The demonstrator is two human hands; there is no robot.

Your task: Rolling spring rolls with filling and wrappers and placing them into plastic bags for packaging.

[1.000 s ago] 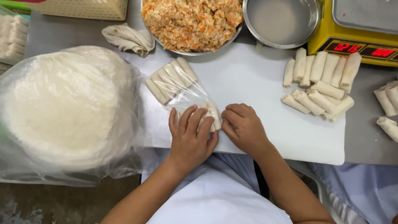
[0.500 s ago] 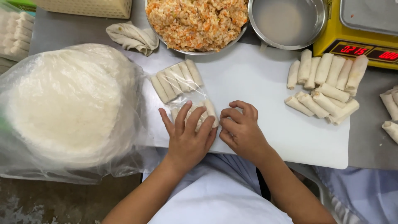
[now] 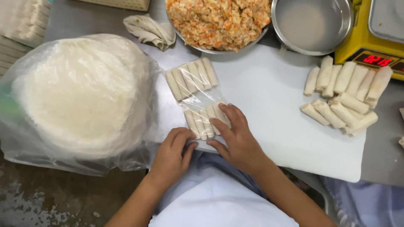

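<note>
A bagged stack of wrappers (image 3: pixel 78 90) fills the left of the frame. A white board (image 3: pixel 269 96) spans the centre. On it lies a clear bag of rolls (image 3: pixel 198 94), 2 rows. The right hand (image 3: pixel 235 141) lies flat, fingers spread, on the lower row; the left hand (image 3: pixel 172 153), fingers curled, grips the bag's lower edge.

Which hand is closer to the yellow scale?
Right. The right hand rests on the clear bag of spring rolls, toward the yellow scale; the left hand sits farther away.
</note>
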